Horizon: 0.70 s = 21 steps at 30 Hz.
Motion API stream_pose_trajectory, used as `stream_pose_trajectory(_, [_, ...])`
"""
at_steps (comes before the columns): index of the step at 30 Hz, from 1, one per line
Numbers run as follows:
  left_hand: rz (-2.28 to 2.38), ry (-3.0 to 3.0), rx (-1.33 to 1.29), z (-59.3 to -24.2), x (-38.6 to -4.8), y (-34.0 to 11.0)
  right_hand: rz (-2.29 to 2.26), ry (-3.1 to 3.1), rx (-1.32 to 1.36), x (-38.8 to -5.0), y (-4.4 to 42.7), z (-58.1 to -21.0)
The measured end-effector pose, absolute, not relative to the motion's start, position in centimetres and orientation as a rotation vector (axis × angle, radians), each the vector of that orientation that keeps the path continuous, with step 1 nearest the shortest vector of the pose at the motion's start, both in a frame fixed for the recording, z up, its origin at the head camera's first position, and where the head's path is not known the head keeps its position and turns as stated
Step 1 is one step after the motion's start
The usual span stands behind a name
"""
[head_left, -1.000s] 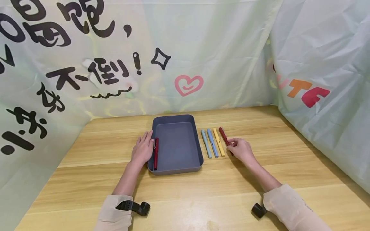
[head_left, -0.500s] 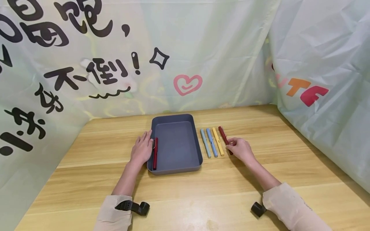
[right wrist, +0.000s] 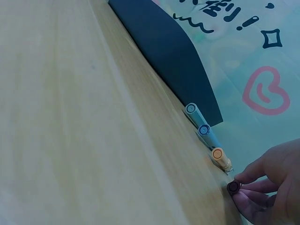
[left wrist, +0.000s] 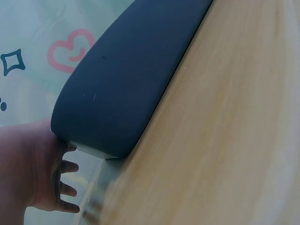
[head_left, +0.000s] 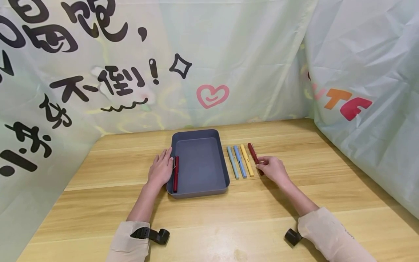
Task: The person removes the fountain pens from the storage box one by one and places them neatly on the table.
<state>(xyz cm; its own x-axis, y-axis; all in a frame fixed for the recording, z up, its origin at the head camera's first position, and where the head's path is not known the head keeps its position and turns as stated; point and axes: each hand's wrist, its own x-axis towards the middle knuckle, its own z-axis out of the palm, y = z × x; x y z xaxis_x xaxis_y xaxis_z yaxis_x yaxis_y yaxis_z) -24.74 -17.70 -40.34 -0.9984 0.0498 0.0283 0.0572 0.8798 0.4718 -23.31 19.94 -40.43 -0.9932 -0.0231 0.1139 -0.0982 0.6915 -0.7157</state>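
Observation:
In the head view my left hand (head_left: 159,170) rests along the left side of a dark grey-blue tray (head_left: 198,194), its fingers straight. The left wrist view shows those fingers past the corner of the tray (left wrist: 117,84); the thumb is mostly hidden there. A red pen (head_left: 176,179) with a clip lies inside the tray against its left wall. On the right, my right hand (head_left: 273,169) pinches the near part of a dark red pen (head_left: 252,151), which lies on the table. The right wrist view shows thumb and fingertips around that pen's end (right wrist: 233,187).
Between the tray and the right hand lie a pale teal pen (head_left: 233,163), a blue pen (head_left: 240,162) and a yellow pen (head_left: 247,161), side by side. The wooden table (head_left: 203,225) is bordered by a printed cloth (head_left: 255,72) at the back and sides.

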Motion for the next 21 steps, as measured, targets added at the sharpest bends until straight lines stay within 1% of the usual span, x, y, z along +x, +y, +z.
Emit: stream_pose_trajectory(21, [-0.760, -3.034, -0.075, -40.15, -24.67, -17.60, 1.207, -2.826, 0.080, -23.34, 19.97, -40.33])
